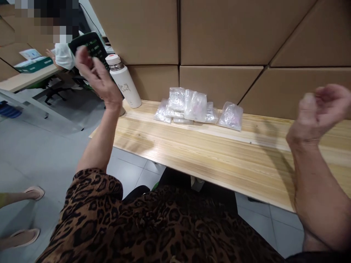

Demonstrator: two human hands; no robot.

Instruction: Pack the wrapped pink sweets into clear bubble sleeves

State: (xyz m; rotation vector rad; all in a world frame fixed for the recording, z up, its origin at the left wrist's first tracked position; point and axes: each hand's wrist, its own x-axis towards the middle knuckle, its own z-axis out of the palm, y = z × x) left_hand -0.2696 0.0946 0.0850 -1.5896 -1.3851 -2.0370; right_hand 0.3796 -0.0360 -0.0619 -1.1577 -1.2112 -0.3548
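My left hand [100,78] is raised in the air beside the white bottle [126,86], its thumb and fingers apart and slightly blurred, holding nothing. On the right, my right hand [319,113] is held up above the wooden table [192,149]. Its fingers are loosely curled, with a gap to the thumb, and nothing shows in it. Between the hands, toward the back of the table, lies a pile of clear plastic bags [196,106] with small contents I cannot make out. One more plastic bag [231,116] lies just right of the pile.
Stacked cardboard boxes [219,33] form a wall behind the table. At the far left a person in a white sleeve [64,54] sits at another desk [19,78] by a green chair back [90,45]. Another person's feet [34,193] stand on the tiled floor at lower left.
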